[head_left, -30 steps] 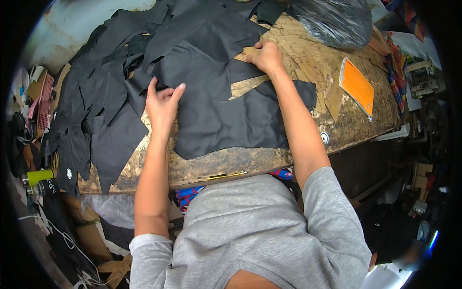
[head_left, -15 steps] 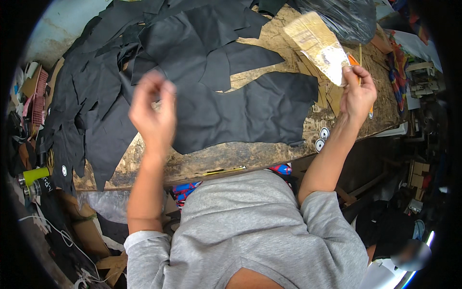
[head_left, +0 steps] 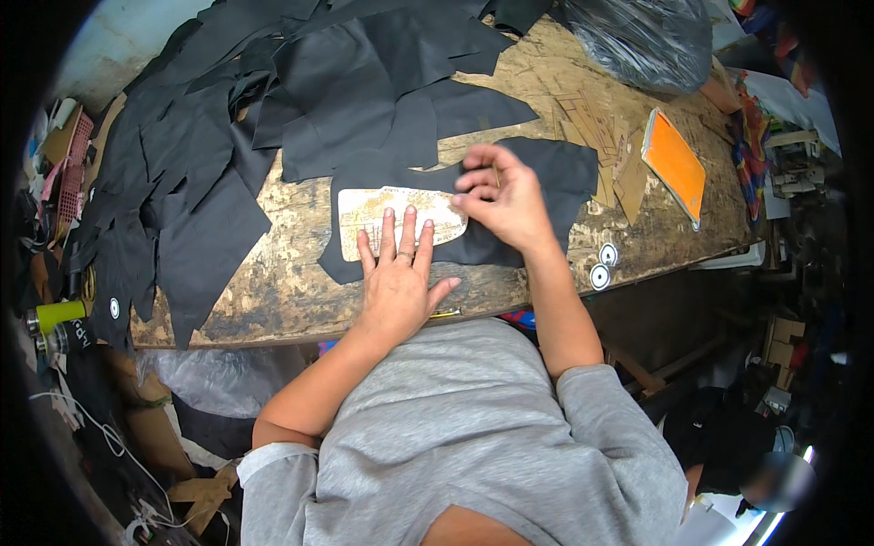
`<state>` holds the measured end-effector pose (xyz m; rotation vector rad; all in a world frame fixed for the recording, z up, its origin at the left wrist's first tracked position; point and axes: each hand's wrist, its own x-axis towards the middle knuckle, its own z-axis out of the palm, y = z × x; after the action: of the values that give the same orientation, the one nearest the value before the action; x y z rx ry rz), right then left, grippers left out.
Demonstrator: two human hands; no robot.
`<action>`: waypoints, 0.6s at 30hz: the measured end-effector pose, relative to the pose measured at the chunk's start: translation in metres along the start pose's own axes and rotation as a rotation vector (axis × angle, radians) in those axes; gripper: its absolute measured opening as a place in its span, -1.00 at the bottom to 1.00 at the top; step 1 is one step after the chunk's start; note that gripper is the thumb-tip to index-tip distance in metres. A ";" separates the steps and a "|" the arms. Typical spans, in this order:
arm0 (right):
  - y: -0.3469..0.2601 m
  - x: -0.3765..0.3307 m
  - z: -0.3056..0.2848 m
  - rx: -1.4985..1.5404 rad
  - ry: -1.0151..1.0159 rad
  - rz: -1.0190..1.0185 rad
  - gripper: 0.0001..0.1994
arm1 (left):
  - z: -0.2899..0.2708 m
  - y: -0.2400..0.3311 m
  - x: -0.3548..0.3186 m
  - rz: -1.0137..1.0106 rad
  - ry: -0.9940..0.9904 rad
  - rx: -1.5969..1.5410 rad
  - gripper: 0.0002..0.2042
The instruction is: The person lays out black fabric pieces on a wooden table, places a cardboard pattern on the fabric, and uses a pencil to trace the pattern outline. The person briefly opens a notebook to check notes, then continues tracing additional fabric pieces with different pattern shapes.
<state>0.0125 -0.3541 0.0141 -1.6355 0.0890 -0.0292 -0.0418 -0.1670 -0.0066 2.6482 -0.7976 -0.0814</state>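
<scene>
A pale, worn card template (head_left: 360, 227), one end rounded, lies flat on a piece of black leather (head_left: 569, 187). My left hand (head_left: 401, 282) presses it from above, fingers spread across its surface. At the template's rounded right end is my right hand (head_left: 510, 200), its fingers loosely curled and the thumb apart from them, at the card's edge. I see nothing held between those fingers.
More black leather pieces (head_left: 200, 173) cover the left and back of the worn wooden table (head_left: 300, 314). On the right lie an orange book (head_left: 675, 173), brown card pieces (head_left: 628, 187) and round white-and-black discs (head_left: 600, 277). A black plastic bag (head_left: 646, 45) sits at the back right.
The template has come down from the right onto the leather, out of my right hand. My left hand has moved right and flattened on it. The orange book behind is now fully visible.
</scene>
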 end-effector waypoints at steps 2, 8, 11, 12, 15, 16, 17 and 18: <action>-0.013 0.000 -0.014 0.191 0.006 -0.139 -0.45 | 0.003 0.001 0.000 -0.012 0.012 0.019 -0.18; -0.037 -0.008 -0.037 0.328 0.224 -0.236 -0.69 | 0.005 0.007 0.006 -0.046 0.047 -0.001 -0.15; -0.037 -0.010 -0.032 0.441 0.214 -0.208 -0.67 | 0.006 0.007 0.007 -0.056 0.032 0.015 -0.15; -0.036 -0.010 -0.029 0.519 0.204 -0.172 -0.68 | 0.006 0.006 0.007 -0.050 0.042 -0.001 -0.15; -0.033 -0.008 -0.020 0.752 0.143 -0.056 -0.81 | 0.005 0.004 0.005 -0.044 0.049 -0.034 -0.16; -0.032 -0.006 -0.014 0.752 0.123 -0.024 -0.85 | 0.005 0.003 0.005 -0.043 0.039 -0.035 -0.16; -0.029 -0.006 -0.007 0.754 0.106 0.001 -0.87 | 0.004 0.003 0.004 -0.041 0.030 -0.035 -0.16; -0.027 -0.006 0.001 0.761 0.108 0.046 -0.88 | 0.004 0.003 0.005 -0.039 0.045 -0.041 -0.17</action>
<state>0.0079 -0.3514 0.0408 -0.8705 0.1742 -0.1029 -0.0402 -0.1732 -0.0089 2.6174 -0.7224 -0.0477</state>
